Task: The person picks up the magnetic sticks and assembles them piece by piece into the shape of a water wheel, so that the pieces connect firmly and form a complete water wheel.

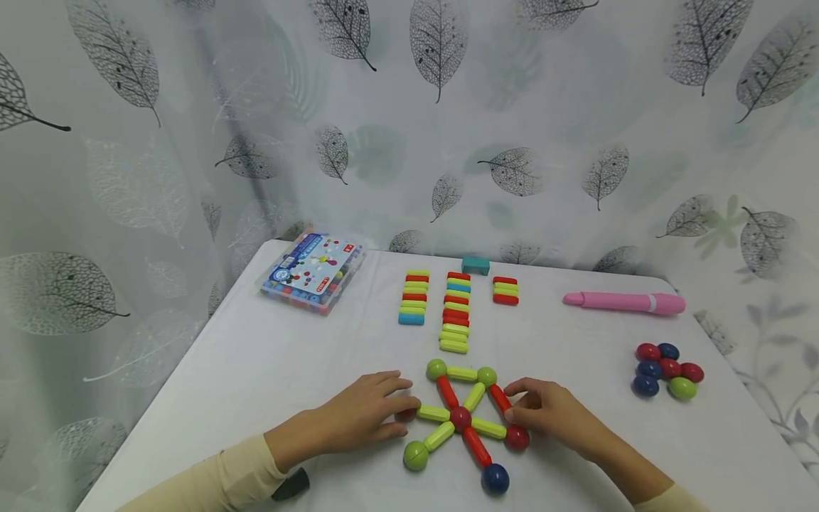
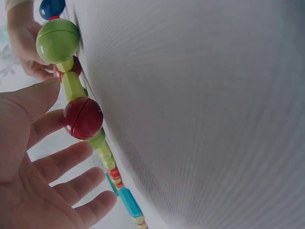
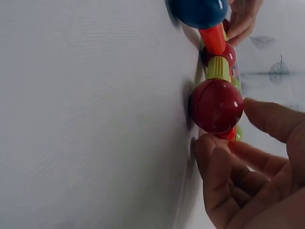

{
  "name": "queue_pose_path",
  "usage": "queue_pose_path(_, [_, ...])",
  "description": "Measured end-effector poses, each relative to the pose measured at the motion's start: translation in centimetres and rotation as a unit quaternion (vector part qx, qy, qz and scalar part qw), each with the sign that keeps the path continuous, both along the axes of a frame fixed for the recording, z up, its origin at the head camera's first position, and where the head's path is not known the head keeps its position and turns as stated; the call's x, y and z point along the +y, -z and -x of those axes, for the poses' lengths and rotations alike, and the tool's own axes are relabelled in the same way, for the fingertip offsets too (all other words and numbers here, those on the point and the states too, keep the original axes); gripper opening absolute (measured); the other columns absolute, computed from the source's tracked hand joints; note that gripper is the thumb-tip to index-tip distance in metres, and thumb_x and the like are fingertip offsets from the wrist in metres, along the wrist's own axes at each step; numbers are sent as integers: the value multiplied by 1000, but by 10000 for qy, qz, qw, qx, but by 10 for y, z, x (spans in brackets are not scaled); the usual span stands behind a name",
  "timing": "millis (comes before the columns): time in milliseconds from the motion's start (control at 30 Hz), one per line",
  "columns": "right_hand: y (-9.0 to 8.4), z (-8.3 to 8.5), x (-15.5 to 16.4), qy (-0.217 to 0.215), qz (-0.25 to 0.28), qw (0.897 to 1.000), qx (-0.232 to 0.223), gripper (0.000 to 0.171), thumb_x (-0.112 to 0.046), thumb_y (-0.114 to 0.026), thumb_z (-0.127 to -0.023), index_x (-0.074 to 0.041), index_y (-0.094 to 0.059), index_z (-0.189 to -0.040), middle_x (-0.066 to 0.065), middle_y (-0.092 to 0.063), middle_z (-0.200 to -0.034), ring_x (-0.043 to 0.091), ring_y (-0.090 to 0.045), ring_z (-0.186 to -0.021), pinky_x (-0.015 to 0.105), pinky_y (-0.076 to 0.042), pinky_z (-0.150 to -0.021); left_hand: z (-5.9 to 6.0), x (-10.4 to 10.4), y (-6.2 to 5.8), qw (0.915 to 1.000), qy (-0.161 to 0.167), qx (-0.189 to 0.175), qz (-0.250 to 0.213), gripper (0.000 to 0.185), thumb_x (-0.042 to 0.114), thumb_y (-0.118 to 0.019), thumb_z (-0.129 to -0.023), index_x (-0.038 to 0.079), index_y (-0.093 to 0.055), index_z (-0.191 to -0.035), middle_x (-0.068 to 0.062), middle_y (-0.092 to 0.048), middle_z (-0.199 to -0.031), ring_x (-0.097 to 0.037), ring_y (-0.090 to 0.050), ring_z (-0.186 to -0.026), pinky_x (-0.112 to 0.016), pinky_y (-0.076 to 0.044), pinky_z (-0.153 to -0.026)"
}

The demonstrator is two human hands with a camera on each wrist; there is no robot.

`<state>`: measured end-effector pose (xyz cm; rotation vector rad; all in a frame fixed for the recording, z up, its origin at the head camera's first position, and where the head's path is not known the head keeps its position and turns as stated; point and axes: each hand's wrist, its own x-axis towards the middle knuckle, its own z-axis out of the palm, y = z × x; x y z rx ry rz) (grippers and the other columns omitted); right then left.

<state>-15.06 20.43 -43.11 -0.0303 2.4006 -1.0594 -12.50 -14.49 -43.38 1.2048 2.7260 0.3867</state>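
Head view shows a white bench (image 1: 269, 355) against a leaf-printed curtain (image 1: 448, 107), and near its front edge lies a flat star of magnetic rods and balls (image 1: 462, 418), with a dark red hub ball (image 1: 460, 417) at its middle and green, red and blue balls at the tips. The left hand (image 1: 361, 419) lies flat on the bench at the star's left side, its fingers (image 1: 390, 384) straight and spread, their tips at a small red ball (image 1: 407, 413) on the end of a green rod (image 1: 433, 412); the left wrist view shows the palm open beside that ball, closing round nothing. The right hand (image 1: 550, 412) sits at the star's right side, its fingers curled and pinching a red rod (image 1: 500, 398) just above a red ball (image 1: 517, 437); in the right wrist view thumb and fingertips meet right beside that ball (image 3: 217, 106). Farther back stand three columns of loose rods (image 1: 456, 307) in red, green, yellow and blue, with a teal block (image 1: 475, 265) behind them. A clear parts box (image 1: 313, 272) lies at the back left, a pink pen (image 1: 623, 302) at the back right, and a cluster of spare balls (image 1: 667, 370) near the right edge.
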Motion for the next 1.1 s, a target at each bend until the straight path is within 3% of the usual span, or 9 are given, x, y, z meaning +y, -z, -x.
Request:
queue_pose_path(267, [-4,-7,11,-884,140,9960,3,76,-37,-86,-81,-11,-54,-144,5,-67,-112,19,-63,-94,39,-60,-81,0,1,-1,10000,-4,-8,-5,41,37,-69,-98,28,-62,-138,-2,-57,-147,-25,-47,-142,-47,-42,-114])
queue_pose_path(467, [-4,-7,10,-1051,-11,9944,96,83,-31,-91,-75,-13,-53,-146,5,-66,-115,19,-62,-94,39,-61,-79,0,0,-1,10000,5,14,-15,41,37,-69,-98,27,-62,-137,-3,-58,-146,-26,-47,-141,-48,-42,-114])
queue_pose_path(1100, [-2,-4,12,-996,269,9938,409,45,-28,-77,-91,-9,-66,-131,0,-70,-106,19,-61,-95,31,-59,-76,0,0,0,10000,35,-25,-18,42,37,-69,-98,26,-62,-138,-2,-58,-146,-25,-48,-141,-46,-43,-114])
